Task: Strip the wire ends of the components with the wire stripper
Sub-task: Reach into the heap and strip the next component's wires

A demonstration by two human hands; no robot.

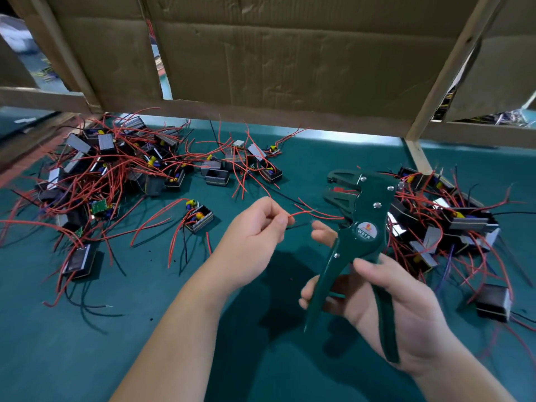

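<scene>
Left grip (255, 227) pinches a red wire (304, 212); right grip (412, 314) clasps the wire stripper (367, 216) just beside it.

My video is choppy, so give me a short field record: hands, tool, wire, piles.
left hand: pinches red wire
right hand: grips green wire stripper by both handles
jaws: apart; held wire not between them
wire path: from fingers toward stripper, below its jaws
components: left pile and right pile on green mat
</scene>
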